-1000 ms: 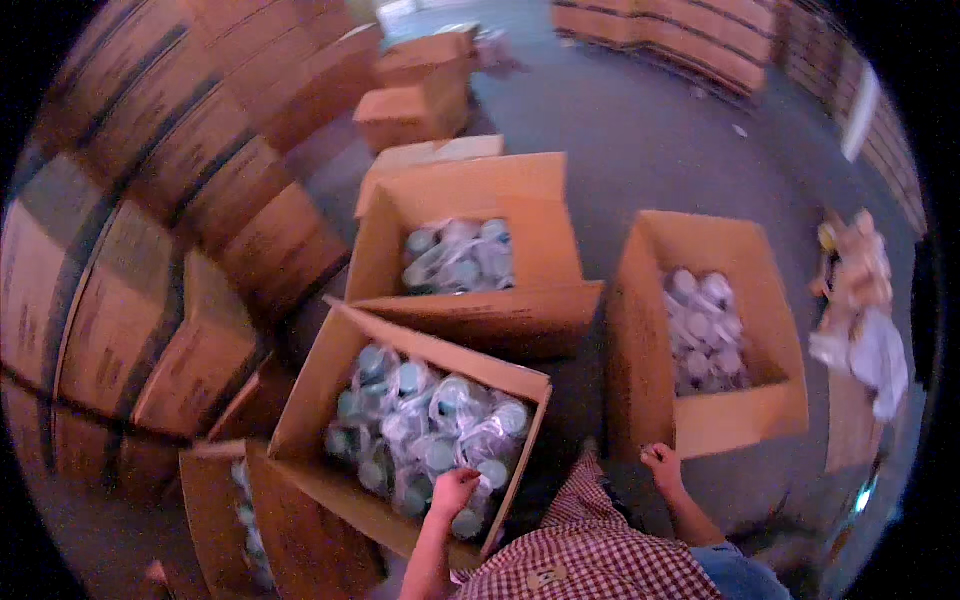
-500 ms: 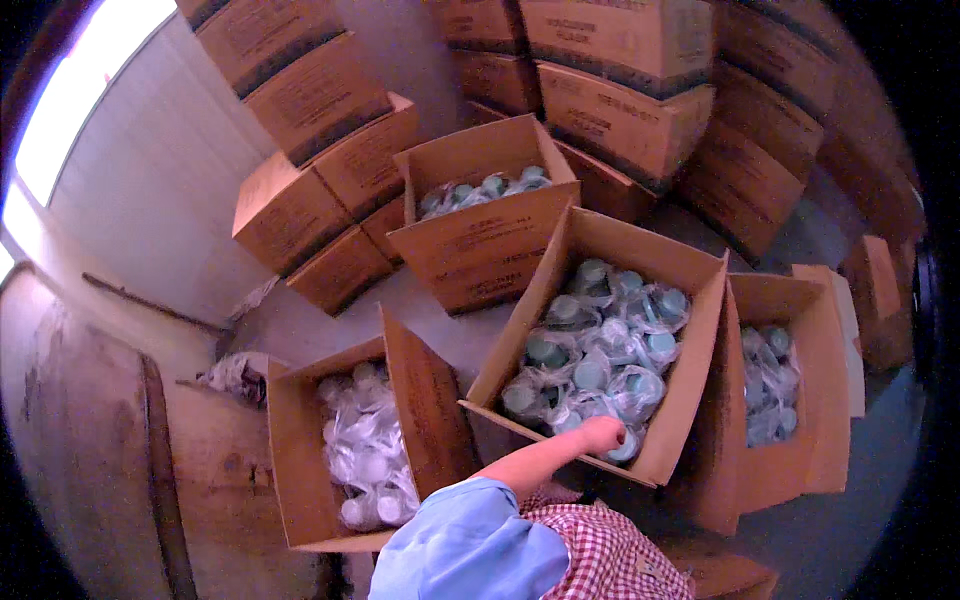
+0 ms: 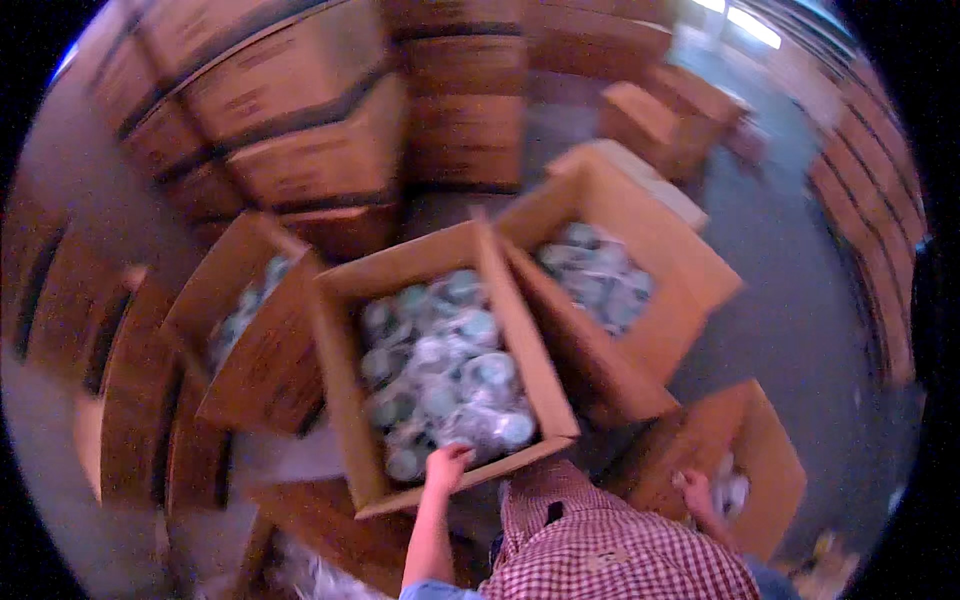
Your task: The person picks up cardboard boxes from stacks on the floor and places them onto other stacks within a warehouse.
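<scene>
- The left hand (image 3: 447, 466) is down at the near edge of the big open box (image 3: 345, 380) in the middle. The fingers look curled at the near end of the wrapped round packs (image 3: 455, 375) — but the picture is blurry, so I cannot tell if the hand has one.
- The packs fill this box almost up to its top edge.
- The right hand (image 3: 693, 490) is at the near left edge of a smaller box (image 3: 770, 455) on the right. I cannot tell if it is open or closed.
- I think the step is picking packs out of the middle box.
- Next, the hand needs a firm hold on one pack and a straight lift over the box edge — the packs look slippery.
- More open boxes with packs (image 3: 600, 275) sit at the far side.
</scene>
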